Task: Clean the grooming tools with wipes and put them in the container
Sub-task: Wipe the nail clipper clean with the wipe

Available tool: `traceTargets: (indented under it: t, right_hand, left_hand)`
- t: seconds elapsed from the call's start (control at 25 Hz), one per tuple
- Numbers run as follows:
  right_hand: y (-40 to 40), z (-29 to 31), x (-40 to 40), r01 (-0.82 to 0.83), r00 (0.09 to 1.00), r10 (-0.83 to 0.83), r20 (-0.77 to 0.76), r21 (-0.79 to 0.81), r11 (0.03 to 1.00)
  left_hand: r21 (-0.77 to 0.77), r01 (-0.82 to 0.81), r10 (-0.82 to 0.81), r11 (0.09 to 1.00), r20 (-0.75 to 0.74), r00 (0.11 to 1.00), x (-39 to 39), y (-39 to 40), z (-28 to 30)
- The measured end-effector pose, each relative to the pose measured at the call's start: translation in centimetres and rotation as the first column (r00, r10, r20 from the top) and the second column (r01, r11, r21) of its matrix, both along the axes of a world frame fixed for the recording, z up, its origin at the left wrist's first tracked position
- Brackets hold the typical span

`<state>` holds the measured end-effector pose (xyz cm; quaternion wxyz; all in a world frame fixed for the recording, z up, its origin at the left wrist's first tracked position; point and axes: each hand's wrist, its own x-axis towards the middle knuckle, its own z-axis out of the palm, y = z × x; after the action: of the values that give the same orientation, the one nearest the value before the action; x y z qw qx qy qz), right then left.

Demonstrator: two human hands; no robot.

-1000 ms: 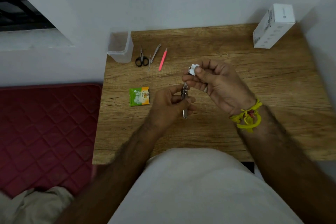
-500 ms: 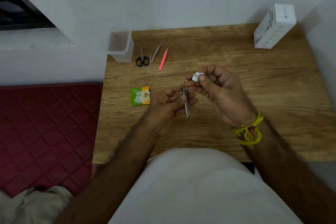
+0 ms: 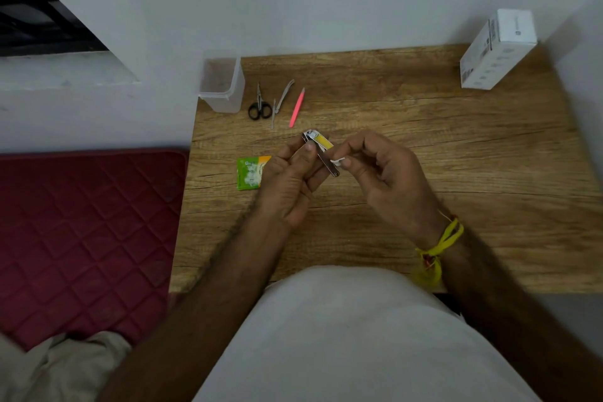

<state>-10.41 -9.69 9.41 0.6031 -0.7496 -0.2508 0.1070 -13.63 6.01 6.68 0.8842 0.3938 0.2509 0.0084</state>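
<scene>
My left hand point(image 3: 287, 179) grips one nail clipper point(image 3: 321, 153) above the middle of the tabletop point(image 3: 456, 173), thumb pressed on its upper end; the clipper slants with its lower tip toward my right hand point(image 3: 385, 173). My right hand pinches one small white wipe point(image 3: 337, 160) against the clipper's lower end.

Far left corner: one clear container point(image 3: 223, 85), upright, at the tabletop's left edge. Just beside it lie three tools, apart from each other: one pair of black-handled scissors point(image 3: 259, 106), one metal tool point(image 3: 281, 101), one pink tool point(image 3: 297, 108).

Near the left edge, partly hidden by my left hand: one green sachet point(image 3: 249, 173).

Far right corner: one white box point(image 3: 496, 49).

Open wood lies right of my hands. Left of the tabletop lies one red quilted mat point(image 3: 88, 232).
</scene>
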Motion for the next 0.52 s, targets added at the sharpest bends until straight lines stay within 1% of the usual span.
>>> traceTargets:
  t: [0.12,0.32,0.4,0.52]
  right_hand:
    - [0.01,0.26,-0.4,0.01,0.993,-0.006,0.122,-0.034,0.999]
    - [0.18,0.11,-0.31,0.028,0.981,-0.019,0.194,-0.043,0.999]
    - [0.2,-0.18,-0.26,0.029,0.992,-0.027,0.124,-0.011,1.0]
    - [0.46,-0.38,-0.04,0.053,0.998,-0.05,-0.038,0.081,0.995]
  left_hand:
    - [0.041,-0.016,0.015,0.999,0.035,0.999,0.15,0.13,0.43]
    - [0.051,-0.054,0.05,0.997,0.076,0.996,0.12,0.3,0.83]
    - [0.043,-0.054,0.05,0.998,0.082,0.995,0.11,0.35,0.8]
    - [0.021,-0.043,0.041,0.999,0.073,0.996,0.08,0.12,0.62]
